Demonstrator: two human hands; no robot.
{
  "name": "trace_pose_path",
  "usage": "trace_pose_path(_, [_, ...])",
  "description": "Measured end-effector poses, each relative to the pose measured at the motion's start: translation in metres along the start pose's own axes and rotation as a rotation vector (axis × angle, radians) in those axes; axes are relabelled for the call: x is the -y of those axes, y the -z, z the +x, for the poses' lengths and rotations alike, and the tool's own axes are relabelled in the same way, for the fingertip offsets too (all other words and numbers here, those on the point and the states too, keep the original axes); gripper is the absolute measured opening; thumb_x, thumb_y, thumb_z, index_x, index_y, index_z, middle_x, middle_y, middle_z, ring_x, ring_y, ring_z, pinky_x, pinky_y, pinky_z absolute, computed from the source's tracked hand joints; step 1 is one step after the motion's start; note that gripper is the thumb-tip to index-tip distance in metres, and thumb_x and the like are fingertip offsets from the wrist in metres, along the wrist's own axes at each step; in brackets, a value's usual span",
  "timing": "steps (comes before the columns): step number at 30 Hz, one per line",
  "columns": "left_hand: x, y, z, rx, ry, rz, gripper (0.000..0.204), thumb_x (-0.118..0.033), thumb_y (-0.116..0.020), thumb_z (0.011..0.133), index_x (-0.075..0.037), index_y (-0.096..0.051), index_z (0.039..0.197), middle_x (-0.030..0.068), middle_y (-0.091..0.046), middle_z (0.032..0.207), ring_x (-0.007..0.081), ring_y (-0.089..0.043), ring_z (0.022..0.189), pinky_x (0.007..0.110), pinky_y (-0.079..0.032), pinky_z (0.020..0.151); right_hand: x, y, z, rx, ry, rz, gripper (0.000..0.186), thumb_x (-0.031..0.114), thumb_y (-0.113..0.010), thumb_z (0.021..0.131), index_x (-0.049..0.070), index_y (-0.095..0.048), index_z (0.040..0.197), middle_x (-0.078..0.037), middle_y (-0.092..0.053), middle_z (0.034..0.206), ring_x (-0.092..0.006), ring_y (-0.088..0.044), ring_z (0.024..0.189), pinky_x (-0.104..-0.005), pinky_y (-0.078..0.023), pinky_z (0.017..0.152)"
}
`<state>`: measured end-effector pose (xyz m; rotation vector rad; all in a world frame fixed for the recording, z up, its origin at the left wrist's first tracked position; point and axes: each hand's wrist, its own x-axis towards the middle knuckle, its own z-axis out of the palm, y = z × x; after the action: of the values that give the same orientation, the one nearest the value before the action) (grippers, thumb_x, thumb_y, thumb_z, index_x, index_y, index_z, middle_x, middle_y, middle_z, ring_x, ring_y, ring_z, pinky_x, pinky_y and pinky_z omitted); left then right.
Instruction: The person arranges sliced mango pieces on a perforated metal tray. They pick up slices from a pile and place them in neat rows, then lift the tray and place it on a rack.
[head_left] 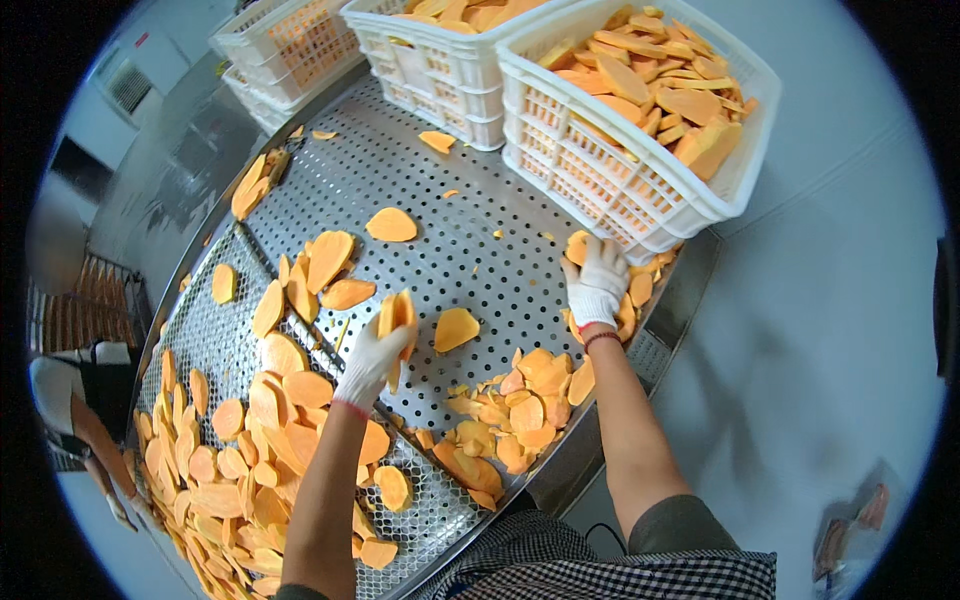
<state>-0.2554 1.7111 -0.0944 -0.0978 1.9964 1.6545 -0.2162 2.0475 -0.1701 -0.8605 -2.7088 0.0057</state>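
Head view: left grip [372, 358] grasping orange slices [396, 315] over perforated steel table [470, 250]; right grip [596, 283] unclear.

The left hand [372, 358], in a white glove, pinches a few flat orange slices [398, 316], held upright on edge above the perforated steel worktop [450, 240]. The gloved right hand [596, 283] rests on a heap of slices [630, 300] beside the white crate [640, 190].

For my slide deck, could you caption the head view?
Gloved left hand holds orange slices above a perforated metal table; right hand reaches slices beside a white crate.
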Motion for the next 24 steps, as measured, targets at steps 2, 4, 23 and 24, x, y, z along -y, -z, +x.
trace_pose_path(2, [0.012,0.005,-0.022,0.046,0.002,-0.099,0.037,-0.021,-0.064,0.086,0.003,-0.059,0.113,0.005,-0.061,0.089,0.0133,-0.057,0.076,0.027,-0.047,0.069,-0.008,-0.011,0.021,0.109,0.034,-0.03,0.04,0.04,-0.07,0.087,0.014,-0.059,0.115,-0.015,-0.064,0.116,-0.0309,-0.062,0.105,-0.0429,-0.051,0.088])
trace_pose_path(4, [0.018,0.005,-0.042,-0.027,0.06,-0.076,0.036,-0.021,-0.062,0.086,0.003,-0.058,0.112,0.0066,-0.06,0.088,0.0153,-0.058,0.076,0.03,-0.049,0.069,-0.003,-0.005,0.031,0.152,0.079,0.086,0.04,0.036,-0.068,0.089,0.008,-0.059,0.116,-0.016,-0.069,0.104,-0.0302,-0.067,0.096,-0.0437,-0.053,0.084])
trace_pose_path(23, [0.048,0.054,-0.174,-0.051,0.138,-1.196,0.051,-0.038,-0.057,0.087,-0.001,-0.055,0.122,0.0165,-0.064,0.102,0.0298,-0.061,0.085,0.046,-0.057,0.07,-0.033,0.058,-0.068,0.356,0.225,0.382,0.052,0.02,-0.081,0.077,0.003,-0.061,0.122,-0.022,-0.053,0.126,-0.0404,-0.057,0.116,-0.0454,-0.049,0.097])
trace_pose_path(24, [0.042,0.067,-0.19,-0.187,0.153,-1.082,0.05,-0.039,-0.057,0.087,-0.002,-0.057,0.121,0.0151,-0.064,0.102,0.0285,-0.061,0.085,0.047,-0.057,0.071,-0.017,0.064,-0.069,0.372,0.158,0.506,0.05,0.02,-0.081,0.077,0.002,-0.062,0.12,-0.021,-0.054,0.126,-0.0399,-0.057,0.115,-0.0458,-0.049,0.096])
